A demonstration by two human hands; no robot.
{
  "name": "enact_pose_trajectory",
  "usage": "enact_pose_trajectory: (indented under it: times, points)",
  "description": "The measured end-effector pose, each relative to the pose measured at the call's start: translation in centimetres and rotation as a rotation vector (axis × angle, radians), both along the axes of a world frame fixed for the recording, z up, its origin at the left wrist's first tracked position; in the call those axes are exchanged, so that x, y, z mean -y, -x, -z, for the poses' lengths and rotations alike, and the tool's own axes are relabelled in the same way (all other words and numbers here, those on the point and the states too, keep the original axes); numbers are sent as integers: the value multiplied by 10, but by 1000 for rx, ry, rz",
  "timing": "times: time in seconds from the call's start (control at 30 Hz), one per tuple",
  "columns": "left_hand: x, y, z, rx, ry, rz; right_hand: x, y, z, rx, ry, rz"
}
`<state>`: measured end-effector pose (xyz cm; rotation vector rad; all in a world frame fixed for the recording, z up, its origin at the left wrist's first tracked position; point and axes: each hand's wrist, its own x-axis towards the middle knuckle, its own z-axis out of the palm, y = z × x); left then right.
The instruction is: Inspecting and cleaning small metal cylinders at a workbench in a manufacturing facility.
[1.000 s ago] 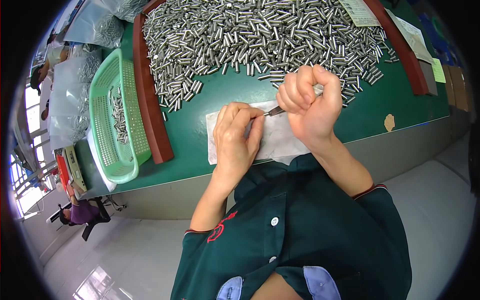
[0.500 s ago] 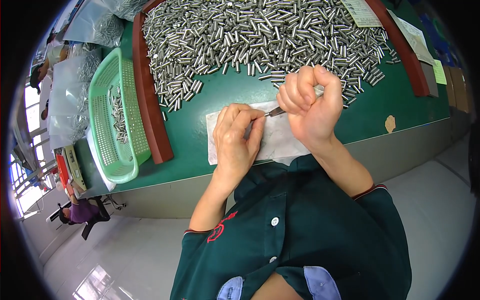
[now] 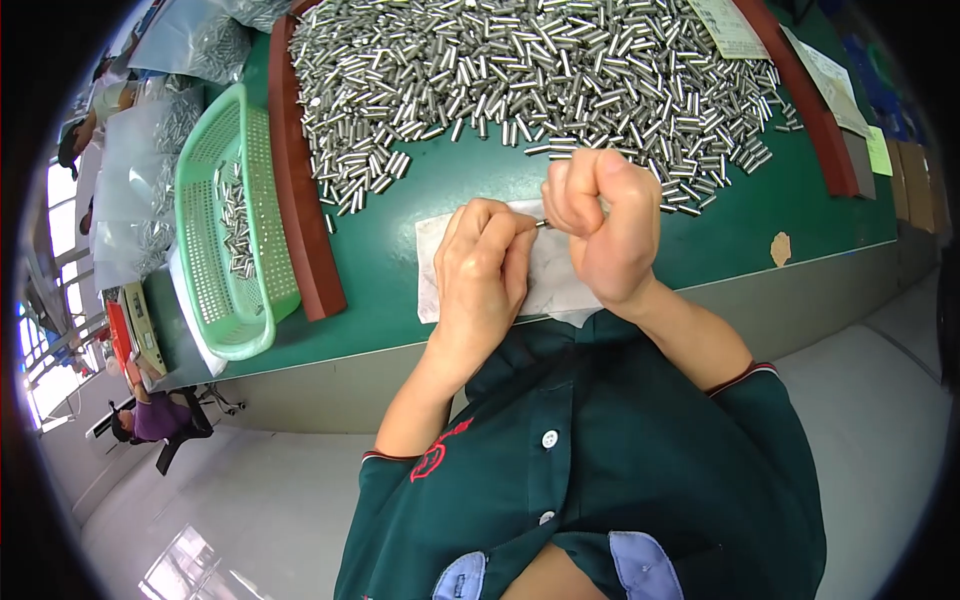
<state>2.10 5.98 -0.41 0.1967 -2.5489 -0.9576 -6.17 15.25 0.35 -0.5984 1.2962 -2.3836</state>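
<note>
Seen from the head camera, both hands meet over a white cloth (image 3: 560, 270) spread on the green table (image 3: 400, 240), just short of a wide heap of small metal pins (image 3: 520, 70). The left hand (image 3: 485, 275) is curled, its fingertips (image 3: 520, 232) pinched together at one end of a single metal pin (image 3: 543, 223), of which only a short silvery stub shows between the two hands. The right hand (image 3: 600, 225) is closed into a loose fist around the pin's other end; how much of it lies inside the fist cannot be told. The pin looks stiff, light and smooth, so it would likely slip if held loosely and roll if set down; a firm fingertip pinch at each end, as here, seems the surest hold. To the left of the heap a dark red rail (image 3: 300, 200) borders the table's working area, and beyond it a pale green perforated basket (image 3: 215, 160) holds a few more pins. Clear plastic bags (image 3: 130, 180) lie further left. Papers (image 3: 730, 25) rest at the far right.
</note>
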Motion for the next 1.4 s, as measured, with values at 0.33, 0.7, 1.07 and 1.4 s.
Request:
enact_pose_trajectory:
  times: [0.33,0.7,1.07,1.4]
  points:
    - [40,4,-16,123,-1432,51,-8,6,2,331,203,-89]
    - [48,23,-20,200,-1368,77,-9,10,2,374,207,-78]
    - [29,54,-5,79,47,91,-9,10,0,403,226,-76]
    - [42,40,-1,202,-688,13,-10,12,1,394,165,-86]
